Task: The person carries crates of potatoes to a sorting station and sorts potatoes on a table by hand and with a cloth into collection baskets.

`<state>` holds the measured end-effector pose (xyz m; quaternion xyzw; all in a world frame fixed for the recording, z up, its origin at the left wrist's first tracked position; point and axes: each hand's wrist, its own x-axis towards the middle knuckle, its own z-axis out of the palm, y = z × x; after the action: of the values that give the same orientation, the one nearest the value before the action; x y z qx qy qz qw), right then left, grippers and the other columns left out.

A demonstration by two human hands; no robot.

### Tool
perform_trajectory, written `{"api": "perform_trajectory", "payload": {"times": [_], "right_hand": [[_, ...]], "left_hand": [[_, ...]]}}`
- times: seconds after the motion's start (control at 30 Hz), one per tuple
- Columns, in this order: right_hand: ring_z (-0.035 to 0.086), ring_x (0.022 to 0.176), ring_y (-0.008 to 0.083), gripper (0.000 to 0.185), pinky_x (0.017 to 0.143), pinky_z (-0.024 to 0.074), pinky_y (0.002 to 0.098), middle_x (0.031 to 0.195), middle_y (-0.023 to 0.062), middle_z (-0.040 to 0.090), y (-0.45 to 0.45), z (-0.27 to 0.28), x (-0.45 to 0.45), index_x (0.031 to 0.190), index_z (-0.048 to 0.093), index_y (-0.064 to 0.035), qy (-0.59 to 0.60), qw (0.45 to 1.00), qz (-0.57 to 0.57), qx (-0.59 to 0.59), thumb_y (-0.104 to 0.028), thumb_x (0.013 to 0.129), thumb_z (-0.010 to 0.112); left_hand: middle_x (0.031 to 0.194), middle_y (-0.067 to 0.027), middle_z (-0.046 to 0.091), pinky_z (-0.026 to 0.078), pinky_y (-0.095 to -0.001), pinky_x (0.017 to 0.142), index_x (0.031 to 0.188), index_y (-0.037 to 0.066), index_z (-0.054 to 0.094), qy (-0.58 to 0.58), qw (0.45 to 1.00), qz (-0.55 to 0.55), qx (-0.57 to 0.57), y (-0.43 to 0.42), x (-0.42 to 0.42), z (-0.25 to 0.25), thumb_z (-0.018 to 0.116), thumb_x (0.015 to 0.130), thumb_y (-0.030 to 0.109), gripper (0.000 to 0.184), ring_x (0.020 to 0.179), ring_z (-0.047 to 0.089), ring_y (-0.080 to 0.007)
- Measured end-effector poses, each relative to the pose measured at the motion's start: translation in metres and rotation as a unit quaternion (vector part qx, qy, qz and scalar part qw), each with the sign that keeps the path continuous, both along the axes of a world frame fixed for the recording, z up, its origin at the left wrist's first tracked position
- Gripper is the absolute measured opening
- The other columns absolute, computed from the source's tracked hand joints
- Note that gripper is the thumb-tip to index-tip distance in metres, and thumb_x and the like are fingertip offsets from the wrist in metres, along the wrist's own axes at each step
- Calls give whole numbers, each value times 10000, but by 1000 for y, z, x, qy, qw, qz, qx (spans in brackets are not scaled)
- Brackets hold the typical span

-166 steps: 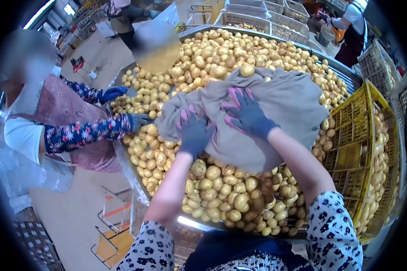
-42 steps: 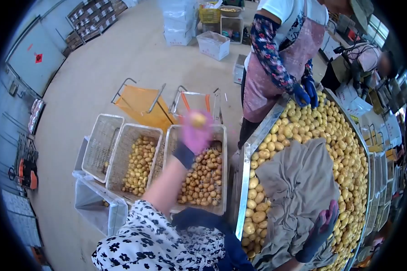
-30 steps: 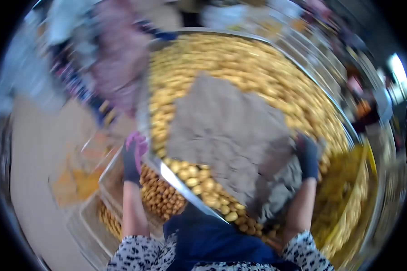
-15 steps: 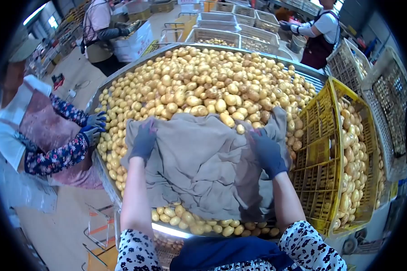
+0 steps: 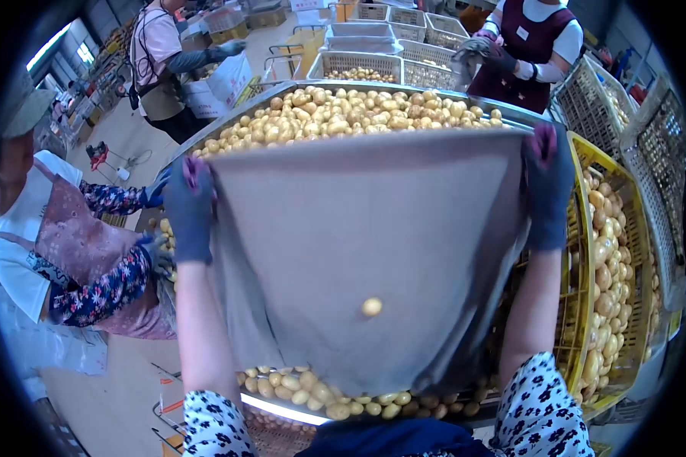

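Note:
A grey-brown cloth [image 5: 358, 221] hangs stretched between my two hands, raised above the heap of potatoes [image 5: 343, 110]. My left hand [image 5: 190, 206], in a grey and pink glove, is closed on its upper left corner. The upper right corner is in the grip of my right hand [image 5: 549, 186], gloved the same way. One small potato [image 5: 371, 307] lies on the lower middle of the cloth. More potatoes show past its lower edge, along the metal rim [image 5: 286, 410]. The cloth hides the middle of the heap.
At the left a co-worker in a pink apron [image 5: 84, 244] has gloved hands at the heap's edge. A yellow crate [image 5: 587, 320] of potatoes stands on the right. Behind the heap are white crates [image 5: 358, 62] and two more people. A folding frame stands at the lower left.
Both my hands have risen and moved apart, lifting the cloth off the potatoes and pulling it taut. The person at the back right has turned and now holds something grey.

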<state>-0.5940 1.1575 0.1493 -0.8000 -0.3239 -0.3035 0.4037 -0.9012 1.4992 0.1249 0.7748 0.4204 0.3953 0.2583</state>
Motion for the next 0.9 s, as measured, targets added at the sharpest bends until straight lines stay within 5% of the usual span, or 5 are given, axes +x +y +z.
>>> {"api": "perform_trajectory", "payload": {"times": [0.13, 0.27, 0.33, 0.43, 0.9], "right_hand": [[583, 868, 342, 235, 727, 466, 397, 947, 183, 593, 68, 0, 109, 1017, 531, -10, -106, 993, 21, -40, -167, 848, 580], [599, 922, 336, 511, 830, 477, 385, 1012, 215, 599, 128, -28, 114, 1172, 538, 17, 232, 888, 240, -317, -348, 824, 624], [599, 1028, 315, 551, 898, 448, 357, 1153, 233, 588, 161, -81, 113, 1291, 497, -52, 117, 894, 286, -324, -406, 873, 555], [569, 1086, 322, 455, 912, 444, 409, 1226, 185, 559, 214, -153, 102, 1268, 535, -136, 94, 914, 176, -352, -392, 893, 513], [365, 1283, 333, 336, 983, 294, 613, 1365, 93, 441, 186, -152, 24, 1133, 635, -316, 77, 812, 220, -535, -472, 895, 456]], "left_hand": [[882, -101, 605, 459, -305, 590, 1164, 53, 559, -29, 977, -60, 201, 97, 79, -1, 595, 893, 272, 350, 701, 589, -170], [1316, -152, 453, 446, -355, 891, 1347, 90, 431, 137, 976, -140, 96, 110, 170, -61, 648, 833, 426, 651, 1116, 500, -280], [1430, -156, 347, 295, -630, 998, 1414, 248, 365, 314, 938, -141, 45, 59, 201, -81, 497, 829, 617, 704, 1282, 378, -369], [1497, -134, 265, 176, -725, 984, 1415, 324, 357, 335, 921, -157, 121, 68, 240, -186, 404, 811, 712, 720, 1325, 305, -389], [1433, -133, 387, 137, -661, 1054, 1389, 172, 404, 343, 912, -223, -24, 3, 177, -154, 343, 854, 677, 739, 1286, 398, -372]]}}
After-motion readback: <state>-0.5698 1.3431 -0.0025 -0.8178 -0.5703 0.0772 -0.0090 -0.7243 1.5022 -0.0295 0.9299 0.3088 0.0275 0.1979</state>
